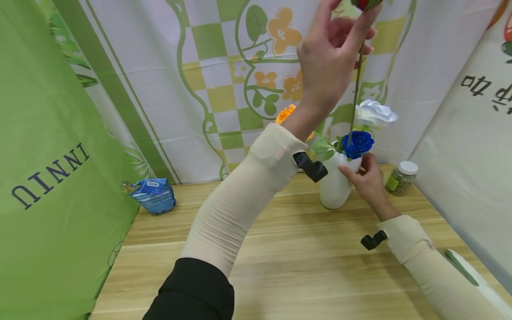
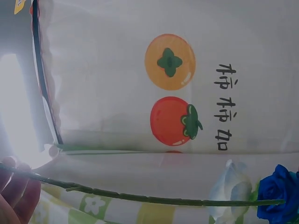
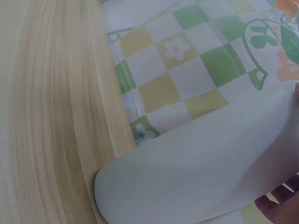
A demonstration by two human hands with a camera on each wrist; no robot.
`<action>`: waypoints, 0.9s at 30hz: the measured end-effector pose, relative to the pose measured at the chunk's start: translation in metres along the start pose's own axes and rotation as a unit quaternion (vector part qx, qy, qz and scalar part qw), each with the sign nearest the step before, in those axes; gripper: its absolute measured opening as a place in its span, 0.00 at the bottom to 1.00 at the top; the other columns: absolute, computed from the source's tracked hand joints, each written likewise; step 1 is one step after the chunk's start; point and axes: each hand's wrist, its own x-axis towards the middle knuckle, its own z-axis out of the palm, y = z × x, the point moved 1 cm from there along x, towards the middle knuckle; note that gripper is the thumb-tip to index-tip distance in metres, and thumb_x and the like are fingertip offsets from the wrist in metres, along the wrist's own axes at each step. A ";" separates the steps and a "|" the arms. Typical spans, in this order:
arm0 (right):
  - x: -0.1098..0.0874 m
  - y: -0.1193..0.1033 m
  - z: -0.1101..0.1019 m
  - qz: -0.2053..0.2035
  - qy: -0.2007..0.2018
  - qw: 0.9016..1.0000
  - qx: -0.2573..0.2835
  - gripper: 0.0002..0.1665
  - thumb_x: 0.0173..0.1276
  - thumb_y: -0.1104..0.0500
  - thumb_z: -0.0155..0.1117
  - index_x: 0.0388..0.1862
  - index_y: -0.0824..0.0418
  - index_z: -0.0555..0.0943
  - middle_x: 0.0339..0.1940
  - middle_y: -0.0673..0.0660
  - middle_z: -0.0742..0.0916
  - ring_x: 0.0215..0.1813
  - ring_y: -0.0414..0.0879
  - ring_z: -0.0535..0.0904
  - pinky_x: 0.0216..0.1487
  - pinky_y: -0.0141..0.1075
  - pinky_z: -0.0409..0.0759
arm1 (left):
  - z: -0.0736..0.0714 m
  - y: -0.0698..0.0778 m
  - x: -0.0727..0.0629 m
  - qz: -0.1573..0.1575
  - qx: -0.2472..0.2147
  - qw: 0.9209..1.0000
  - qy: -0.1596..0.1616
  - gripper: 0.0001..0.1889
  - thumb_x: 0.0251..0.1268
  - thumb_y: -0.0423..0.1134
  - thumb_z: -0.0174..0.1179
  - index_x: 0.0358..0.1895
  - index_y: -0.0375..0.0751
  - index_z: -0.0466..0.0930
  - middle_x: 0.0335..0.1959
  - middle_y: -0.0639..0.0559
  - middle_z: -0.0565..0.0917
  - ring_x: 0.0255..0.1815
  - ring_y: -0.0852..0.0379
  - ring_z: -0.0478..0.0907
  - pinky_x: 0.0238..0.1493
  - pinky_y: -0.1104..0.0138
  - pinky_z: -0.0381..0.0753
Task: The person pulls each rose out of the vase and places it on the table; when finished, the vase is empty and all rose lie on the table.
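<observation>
High in the head view, my left hand (image 1: pixel 330 62) pinches a red flower (image 1: pixel 365 3) just below its bloom, which the top edge partly cuts off. Its long green stem (image 1: pixel 357 86) hangs down, the lower end overlapping the blue rose (image 1: pixel 358 144) at the vase mouth. My right hand (image 1: pixel 370 180) grips the upper side of a white vase (image 1: pixel 334 189), which stands upright on the table. A white rose (image 1: pixel 374 113) rises behind the blue one. Orange blooms (image 1: pixel 285 114) show to the left, partly behind my left wrist. The right wrist view shows the vase's smooth body (image 3: pixel 196 168).
Right of the vase stands a white-lidded jar (image 1: pixel 401 180). A blue pouch (image 1: pixel 156 195) sits at the wooden table's (image 1: pixel 300 253) back left. Beside my right forearm is a white and green object (image 1: pixel 462 266). Printed cloth (image 1: pixel 216 49) hangs behind the table.
</observation>
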 end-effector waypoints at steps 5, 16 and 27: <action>0.001 0.002 0.001 0.004 0.002 1.000 0.001 0.44 0.65 0.49 0.72 0.74 0.61 0.64 0.66 0.61 0.76 0.61 0.38 0.73 0.60 0.26 0.78 | -0.002 0.004 -0.006 -0.031 0.022 0.999 0.000 0.22 0.70 0.30 0.61 0.65 0.35 0.69 0.32 0.41 0.88 0.23 0.59 0.81 0.26 0.68 0.83; 0.001 0.003 0.003 0.002 0.000 1.000 -0.002 0.44 0.65 0.48 0.72 0.73 0.61 0.64 0.65 0.61 0.77 0.59 0.35 0.73 0.53 0.19 0.75 | -0.028 -0.006 -0.017 -0.065 0.006 0.998 0.003 0.23 0.69 0.32 0.62 0.66 0.36 0.70 0.27 0.41 0.86 0.19 0.55 0.80 0.20 0.61 0.81; 0.001 0.004 0.003 -0.013 0.016 1.000 0.012 0.42 0.64 0.51 0.73 0.72 0.63 0.66 0.61 0.59 0.78 0.55 0.31 0.73 0.50 0.16 0.74 | -0.074 -0.038 -0.033 -0.109 0.018 0.992 0.054 0.23 0.66 0.36 0.66 0.63 0.37 0.73 0.23 0.44 0.85 0.16 0.50 0.81 0.17 0.60 0.83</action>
